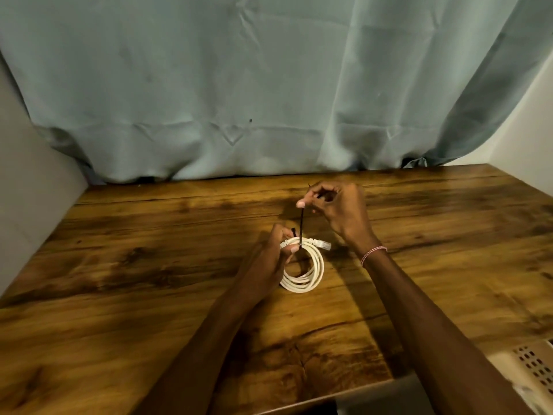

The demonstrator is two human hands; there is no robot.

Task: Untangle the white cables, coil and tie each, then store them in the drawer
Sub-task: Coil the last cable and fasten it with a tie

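Left hand (pixel 269 259) pinches coiled white cable (pixel 314 274), right hand (pixel 338 211) pinches black tie (pixel 301 226), well inside table (pixel 119 280) edges.

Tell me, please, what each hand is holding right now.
Left hand: closed, pinching the white cable coil where the black tie wraps it.
Right hand: closed, pinching the black tie's free end.

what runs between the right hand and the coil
A black tie, stretched from the right hand's pinch down to the coil; the head view shows it.
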